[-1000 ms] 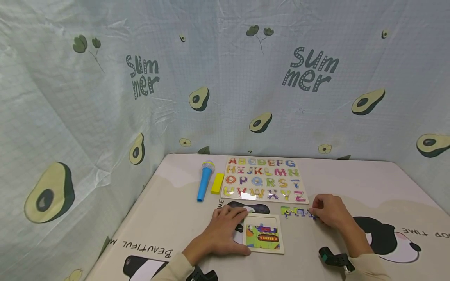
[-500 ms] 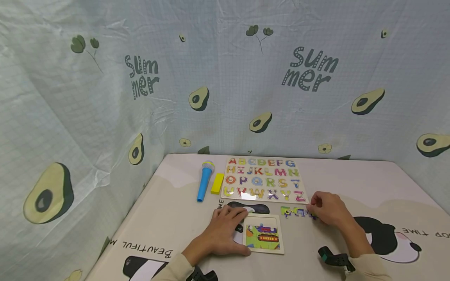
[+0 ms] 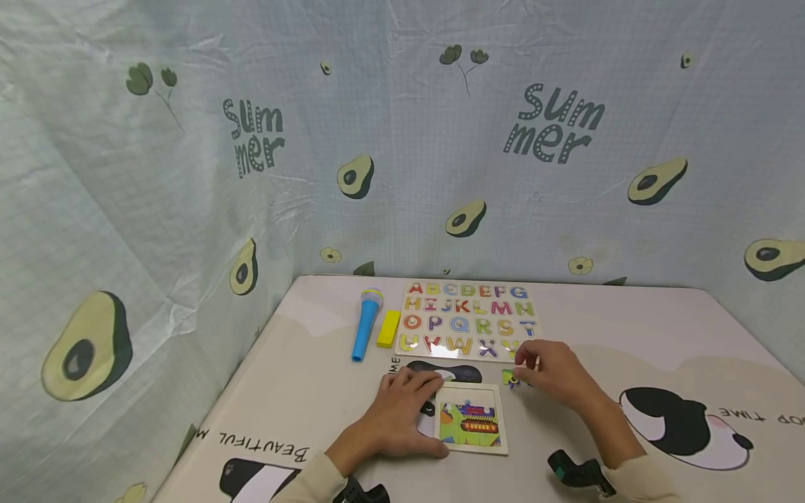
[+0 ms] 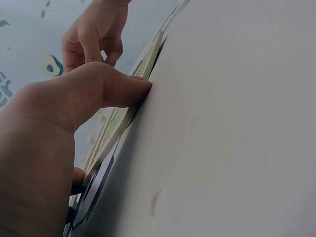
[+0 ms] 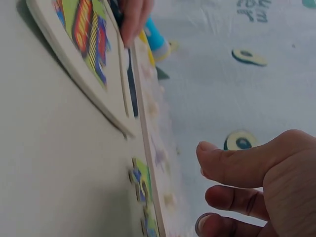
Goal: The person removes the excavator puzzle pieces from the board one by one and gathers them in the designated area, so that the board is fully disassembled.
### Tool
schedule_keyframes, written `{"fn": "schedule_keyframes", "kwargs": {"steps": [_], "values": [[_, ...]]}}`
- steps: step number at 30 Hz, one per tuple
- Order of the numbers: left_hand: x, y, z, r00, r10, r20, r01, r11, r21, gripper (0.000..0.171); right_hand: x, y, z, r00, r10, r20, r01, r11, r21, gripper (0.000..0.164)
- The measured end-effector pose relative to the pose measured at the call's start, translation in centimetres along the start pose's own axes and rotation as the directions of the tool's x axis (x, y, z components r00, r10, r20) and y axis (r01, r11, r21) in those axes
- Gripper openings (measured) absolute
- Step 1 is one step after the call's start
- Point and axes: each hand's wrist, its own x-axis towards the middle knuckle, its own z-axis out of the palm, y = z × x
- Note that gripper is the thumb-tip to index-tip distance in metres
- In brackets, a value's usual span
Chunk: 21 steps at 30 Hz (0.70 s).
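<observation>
My left hand (image 3: 399, 416) holds the left side of a small wooden jigsaw tray (image 3: 503, 427), its thumb at the lower corner and its fingers near the upper one. A colourful picture, partly assembled, fills the lower part of the tray. In the left wrist view the thumb (image 4: 131, 91) presses the tray's edge. Above and right of the tray, my right hand (image 3: 556, 374) hovers over loose jigsaw pieces (image 3: 508, 378), hiding most of them in the head view. The right wrist view has its thumb and fingers apart with nothing between them, beside a jigsaw piece (image 5: 141, 175).
Behind the tray lies a wooden alphabet board (image 3: 547, 355) with coloured letters. A yellow block (image 3: 388, 329) and a blue toy microphone (image 3: 365, 328) are to its left. A printed cloth covers the table, and avocado-patterned curtains stand behind.
My right hand has moved left from the right end of the loose pieces to above their middle, covering most of them. The left hand and tray have stayed put.
</observation>
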Motion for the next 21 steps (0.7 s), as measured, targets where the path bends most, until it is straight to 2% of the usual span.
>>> {"fn": "schedule_keyframes", "kwargs": {"steps": [8, 14, 21], "values": [[0.0, 0.0, 0.0, 1.0, -0.003, 0.009, 0.003, 1.0, -0.003, 0.102, 0.0, -2.4, 2.3, 0.994, -0.083, 0.07, 0.075, 0.99, 0.117, 0.009], [0.1, 0.0, 0.0, 1.0, 0.004, 0.006, -0.004, 1.0, -0.005, 0.102, -0.1, -3.6, 4.0, 0.97, -0.176, 0.166, 0.148, 0.974, 0.172, 0.006], [0.0, -0.2, 0.0, 1.0, 0.008, 0.006, -0.008, 1.0, -0.004, 0.101, -0.3, -4.7, 5.2, 0.953, -0.207, 0.222, 0.165, 0.967, 0.194, 0.013]]}}
